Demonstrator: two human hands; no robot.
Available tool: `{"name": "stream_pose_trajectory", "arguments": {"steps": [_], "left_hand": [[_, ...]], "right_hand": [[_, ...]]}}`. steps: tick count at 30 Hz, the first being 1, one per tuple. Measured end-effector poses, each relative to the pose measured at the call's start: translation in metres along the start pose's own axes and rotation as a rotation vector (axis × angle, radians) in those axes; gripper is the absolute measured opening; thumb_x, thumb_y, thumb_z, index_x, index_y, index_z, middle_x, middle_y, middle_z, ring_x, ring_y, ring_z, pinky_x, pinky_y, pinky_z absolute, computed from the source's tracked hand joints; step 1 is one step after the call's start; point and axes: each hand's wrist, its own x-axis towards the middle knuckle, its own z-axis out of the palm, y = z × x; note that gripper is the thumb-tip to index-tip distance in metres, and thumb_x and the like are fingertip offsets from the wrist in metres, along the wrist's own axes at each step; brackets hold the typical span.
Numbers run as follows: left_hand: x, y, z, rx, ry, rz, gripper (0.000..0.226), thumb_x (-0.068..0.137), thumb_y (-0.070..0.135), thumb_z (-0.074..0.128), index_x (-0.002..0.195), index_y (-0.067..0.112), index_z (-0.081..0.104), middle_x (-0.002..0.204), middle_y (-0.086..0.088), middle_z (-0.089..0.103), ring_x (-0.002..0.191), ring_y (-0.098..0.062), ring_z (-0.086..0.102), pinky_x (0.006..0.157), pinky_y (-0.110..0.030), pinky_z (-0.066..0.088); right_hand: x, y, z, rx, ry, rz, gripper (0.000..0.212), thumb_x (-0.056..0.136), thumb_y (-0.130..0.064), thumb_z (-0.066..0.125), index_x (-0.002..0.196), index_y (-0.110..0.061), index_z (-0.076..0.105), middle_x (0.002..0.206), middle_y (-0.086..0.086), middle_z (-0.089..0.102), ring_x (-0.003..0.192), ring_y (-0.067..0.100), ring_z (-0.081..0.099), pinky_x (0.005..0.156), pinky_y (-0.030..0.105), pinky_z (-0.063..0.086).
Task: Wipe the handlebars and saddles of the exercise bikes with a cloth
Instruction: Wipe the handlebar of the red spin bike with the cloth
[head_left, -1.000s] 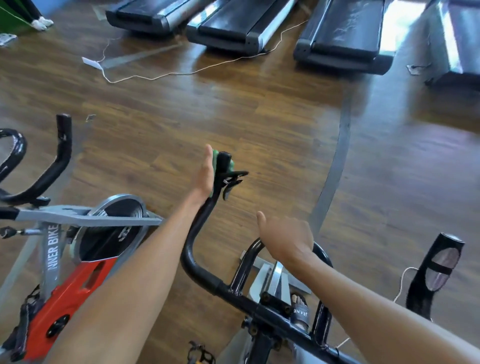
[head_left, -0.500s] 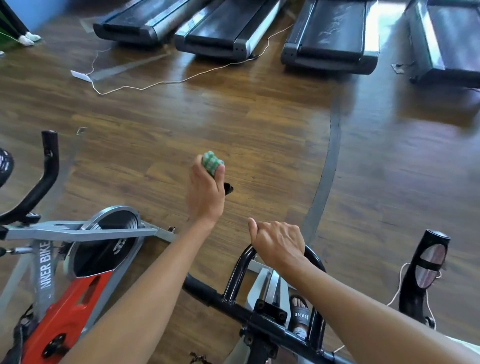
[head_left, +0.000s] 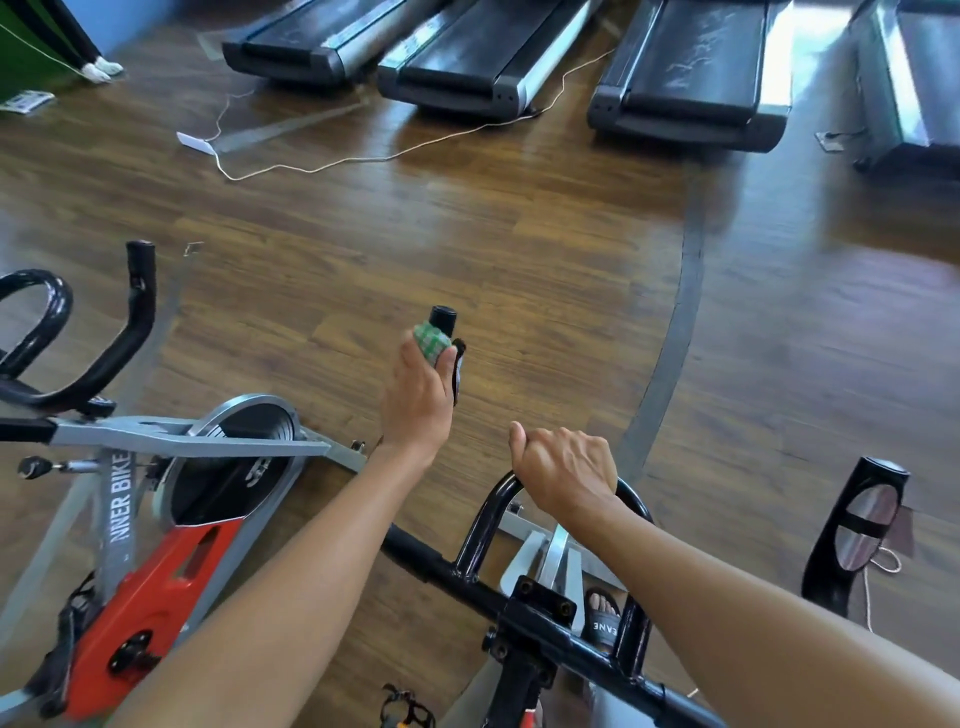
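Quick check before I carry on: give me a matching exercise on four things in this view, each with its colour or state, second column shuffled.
Column one:
1. cloth
2. right hand
3. neighbouring bike's guard panel
4. left hand

Column two:
A. red
B. curled round the centre loop of the handlebar
C. green checked, bunched against the left bar end
D. holds the cloth on the left grip

Pairs: 1-C, 2-B, 3-A, 4-D
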Motion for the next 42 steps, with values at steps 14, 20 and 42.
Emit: {"name": "stream_pose_trajectory", "arguments": {"steps": [14,20,42], "left_hand": [[-0.140,0.022,-0.044,-0.293,-0.039,-1.133,0.052,0.105,0.039,0.037,0.135,-0.003,0.031,0.089,-0.005,0.051,0.066,-0.016,0.051,0.051,-0.023,0.038],[-0.136,0.031,-0.035,-0.523,0.076,-1.276,0.053,0.105,0.037,0.036,0.144,0.002,0.028,0.125,-0.012,0.051,0.079,-0.017,0.057,0.062,-0.023,0.045],[-0.096,0.006,-0.084,0.059,0.134,-0.510,0.057,0.100,0.052,0.035,0.136,0.007,0.039,0.120,-0.011,0.057,0.101,-0.029,0.061,0.070,-0.039,0.051]], "right_hand": [[-0.004,-0.004,-0.002,0.049,-0.036,0.037,0.060,0.104,-0.040,0.023,0.058,-0.016,0.052,0.062,-0.002,0.055,0.064,0.020,0.054,0.067,0.033,0.037],[-0.004,-0.004,-0.004,0.057,-0.048,0.055,0.061,0.105,-0.040,0.025,0.056,-0.014,0.053,0.060,-0.001,0.057,0.056,0.015,0.050,0.064,0.033,0.036],[-0.001,0.003,-0.025,0.678,-0.112,0.071,0.034,0.099,-0.054,0.047,0.096,-0.024,0.062,0.097,-0.008,0.063,0.092,0.016,0.061,0.071,0.031,0.042]]}}
